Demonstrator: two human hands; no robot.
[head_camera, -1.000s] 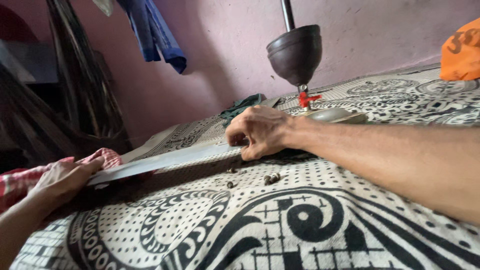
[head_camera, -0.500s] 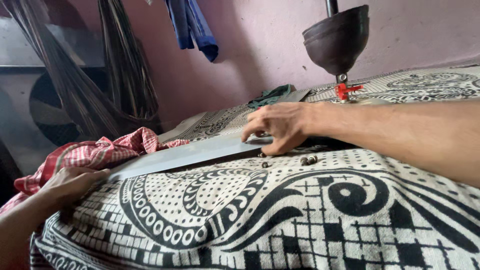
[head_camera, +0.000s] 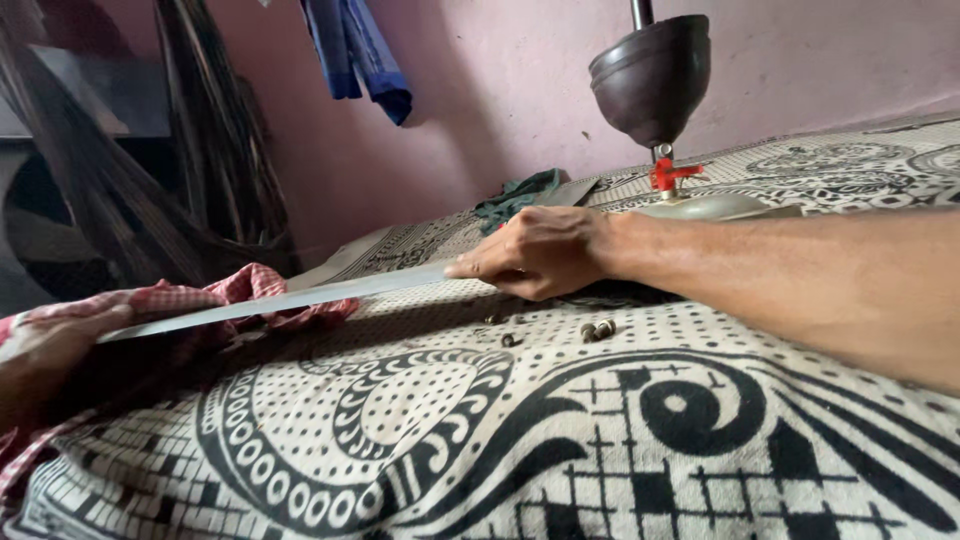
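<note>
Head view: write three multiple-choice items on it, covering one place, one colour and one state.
1. Where do the small screws lie?
A. on the patterned cloth
B. on the wall
C. in a bowl

2. What colour is the little valve under the dark motor housing?
A. green
B. red
C. yellow

3. How is the long grey blade held?
A. by no hand
B. by one hand
C. at both ends

Answers: A, they sit on the cloth near the right hand; B, it is red; C, the left hand takes the other end.

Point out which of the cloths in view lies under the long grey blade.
The red checked cloth, bunched below the long grey blade by the left hand; the green cloth and hanging blue cloth are farther away.
</note>
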